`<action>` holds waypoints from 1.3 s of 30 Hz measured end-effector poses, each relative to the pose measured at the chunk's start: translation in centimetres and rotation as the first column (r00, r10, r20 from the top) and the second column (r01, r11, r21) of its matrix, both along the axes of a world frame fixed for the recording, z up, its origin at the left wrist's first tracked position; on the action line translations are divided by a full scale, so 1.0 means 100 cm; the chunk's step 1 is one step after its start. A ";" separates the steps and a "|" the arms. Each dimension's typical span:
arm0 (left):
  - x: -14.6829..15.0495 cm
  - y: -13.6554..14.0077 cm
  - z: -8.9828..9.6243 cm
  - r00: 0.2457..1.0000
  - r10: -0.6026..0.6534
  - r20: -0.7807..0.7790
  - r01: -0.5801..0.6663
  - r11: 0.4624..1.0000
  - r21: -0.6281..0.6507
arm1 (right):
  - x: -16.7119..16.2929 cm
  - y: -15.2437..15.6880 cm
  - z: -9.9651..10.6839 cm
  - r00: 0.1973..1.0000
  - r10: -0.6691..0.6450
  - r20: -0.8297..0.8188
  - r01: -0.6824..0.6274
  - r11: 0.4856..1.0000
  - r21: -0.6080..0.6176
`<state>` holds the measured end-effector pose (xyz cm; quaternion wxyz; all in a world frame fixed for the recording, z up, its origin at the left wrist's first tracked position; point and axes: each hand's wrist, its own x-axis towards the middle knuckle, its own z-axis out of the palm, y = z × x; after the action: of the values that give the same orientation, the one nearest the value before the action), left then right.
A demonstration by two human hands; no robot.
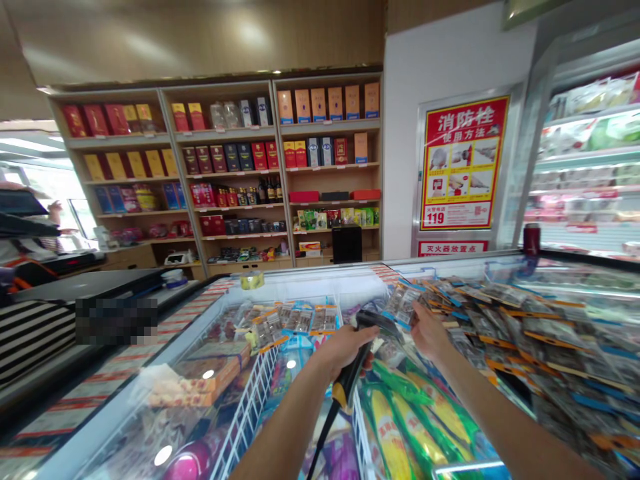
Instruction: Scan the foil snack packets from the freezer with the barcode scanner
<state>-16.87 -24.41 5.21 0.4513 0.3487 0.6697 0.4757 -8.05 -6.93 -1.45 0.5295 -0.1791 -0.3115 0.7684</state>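
Note:
My left hand (346, 351) is wrapped round the handle of a black and yellow corded barcode scanner (354, 373), its head tilted to the right. In my right hand (429, 331) is a small clear packet (401, 302) with a blue edge, held up in front of the scanner's head. Both hands are above the glass top of a chest freezer. Under the glass lie corn cobs in packets (407, 423). A large heap of similar flat packets (525, 333) spreads over the freezer to the right, and a few more packets (300, 319) lie to the left.
White wire dividers (255, 393) split the freezer. A roll of yellow tape (252, 280) and a dark red can (532, 239) stand on its far rim. Behind are shelves of boxed goods (235, 157) and a red poster (463, 163). The scanner's cable (323, 433) hangs down.

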 end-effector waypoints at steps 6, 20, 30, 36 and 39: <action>-0.004 -0.002 -0.008 1.000 0.004 0.027 -0.003 1.000 -0.016 | 0.001 -0.001 0.001 1.000 -0.001 -0.028 0.000 1.000 -0.020; -0.013 -0.016 -0.003 0.999 -0.023 0.032 0.022 1.000 0.011 | -0.001 0.005 -0.004 0.999 0.004 -0.037 -0.005 0.999 -0.034; -0.022 -0.061 0.033 0.996 -0.074 -0.048 0.080 0.987 0.141 | 0.004 0.010 -0.008 0.999 -0.028 -0.030 0.029 1.000 0.011; -0.019 -0.058 0.032 0.991 -0.073 -0.114 0.082 0.994 0.069 | 0.003 0.015 -0.013 0.999 -0.029 -0.015 0.029 0.999 0.031; -0.019 -0.058 0.031 0.991 -0.073 -0.116 0.083 0.993 0.085 | 0.003 0.017 -0.014 1.000 -0.009 -0.009 0.009 0.999 0.042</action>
<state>-18.74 -30.21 8.36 0.4150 0.4207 0.6579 0.4668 -7.71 -5.21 -2.89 0.5380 -0.1657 -0.3245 0.7601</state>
